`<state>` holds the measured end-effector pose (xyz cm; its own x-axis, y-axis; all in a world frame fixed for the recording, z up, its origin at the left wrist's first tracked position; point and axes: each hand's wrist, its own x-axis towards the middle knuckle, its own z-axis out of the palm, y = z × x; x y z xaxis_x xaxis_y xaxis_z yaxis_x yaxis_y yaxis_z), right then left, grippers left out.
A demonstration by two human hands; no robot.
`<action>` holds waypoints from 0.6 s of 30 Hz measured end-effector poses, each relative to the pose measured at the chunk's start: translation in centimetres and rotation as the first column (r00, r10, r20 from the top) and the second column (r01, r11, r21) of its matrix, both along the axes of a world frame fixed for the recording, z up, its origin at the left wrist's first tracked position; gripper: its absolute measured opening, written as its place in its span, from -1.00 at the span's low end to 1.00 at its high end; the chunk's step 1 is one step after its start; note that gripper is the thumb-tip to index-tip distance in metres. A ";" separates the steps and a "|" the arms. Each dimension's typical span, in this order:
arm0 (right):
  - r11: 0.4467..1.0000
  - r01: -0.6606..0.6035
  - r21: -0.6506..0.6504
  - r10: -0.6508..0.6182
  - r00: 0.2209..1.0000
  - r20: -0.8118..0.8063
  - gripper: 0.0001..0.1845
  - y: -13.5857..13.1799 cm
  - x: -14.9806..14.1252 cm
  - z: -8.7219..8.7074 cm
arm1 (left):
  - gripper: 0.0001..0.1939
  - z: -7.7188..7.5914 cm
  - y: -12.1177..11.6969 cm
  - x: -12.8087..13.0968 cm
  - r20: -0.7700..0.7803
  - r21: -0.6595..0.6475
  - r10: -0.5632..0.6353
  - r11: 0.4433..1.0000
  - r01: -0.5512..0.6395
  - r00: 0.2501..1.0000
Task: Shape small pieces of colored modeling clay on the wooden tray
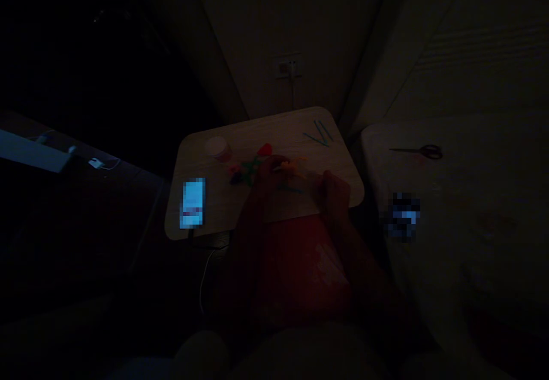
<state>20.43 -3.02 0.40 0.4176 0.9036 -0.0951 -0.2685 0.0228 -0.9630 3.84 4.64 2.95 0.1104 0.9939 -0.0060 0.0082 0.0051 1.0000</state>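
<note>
In dim light, my left hand (268, 173) is over the middle of the small table, its fingers curled against an orange, flower-like piece (291, 167) with thin arms. My right hand (335, 190) is closed near the table's right front edge; whatever is in its fingers is hidden. Left of my left hand lie green pieces (247, 168), a red piece (265, 150) and a dark piece (235, 178). A thin bluish-green stick (290, 189) rests on the table between my hands.
Several thin sticks (318, 134) lie at the table's (240, 131) back right. A round tub (218, 147) stands at the back left, with a lit phone (193, 203) in front of it. Scissors (422, 151) lie on the pale surface at right. A wall socket (288, 67) holds a plug.
</note>
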 end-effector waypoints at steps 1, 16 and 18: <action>1.000 0.009 0.003 -0.009 1.000 -0.015 -0.40 0.1 0.0 -0.1 | -0.61 0.0 0.0 0.0 0.001 -0.004 -0.007 1.000 0.007 1.000; 0.998 0.013 0.059 -0.013 1.000 -0.009 -0.64 0.2 0.3 -0.7 | -0.59 -0.4 0.2 -0.1 -0.001 -0.018 -0.039 0.999 0.039 0.999; 0.999 0.014 0.043 -0.014 1.000 -0.003 -0.66 0.3 0.2 -0.6 | -0.59 -0.3 0.2 0.0 0.009 -0.031 -0.033 0.999 0.034 0.999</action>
